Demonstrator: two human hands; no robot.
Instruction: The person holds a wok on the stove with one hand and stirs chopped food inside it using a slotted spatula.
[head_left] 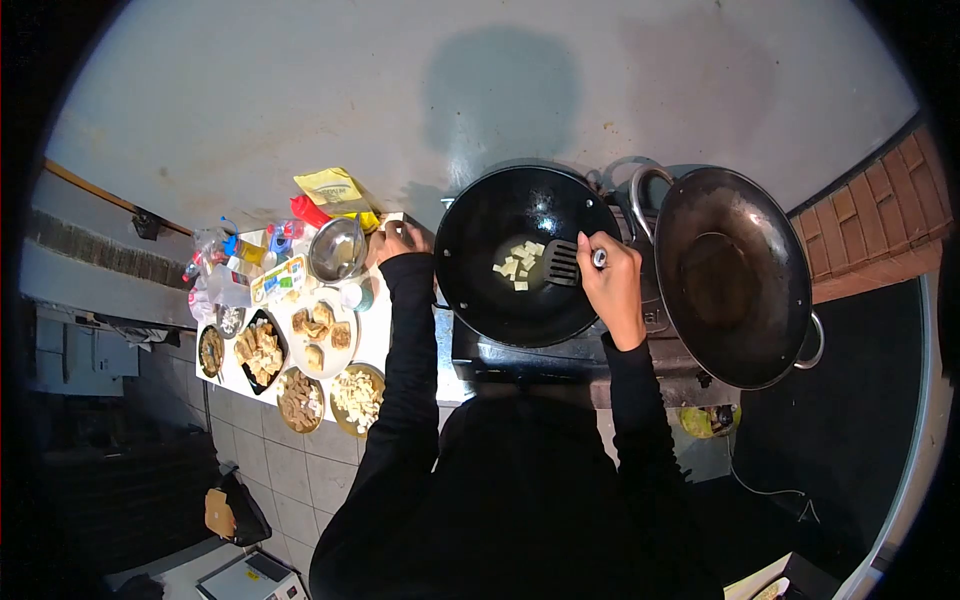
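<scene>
My right hand [612, 282] is closed around the handle of a black slotted spatula [563, 262], whose head is inside the black wok [480, 300]. Several pale cubes [520, 262] lie at the wok's bottom, just left of the spatula. At the wok's left side, my left hand [400, 240] is beside a metal bowl [338, 250]; its fingers are bent and too small to read, and whatever they may hold is not clear. A yellow packet [335, 190] stands behind that bowl.
A second, worn wok [733, 290] sits on the right of the stove [530, 368]. On the left table [377, 330] are a white plate with browned pieces [335, 362], a black tray [262, 385], bowls of cut food [357, 400] and bottles. A wall rises behind.
</scene>
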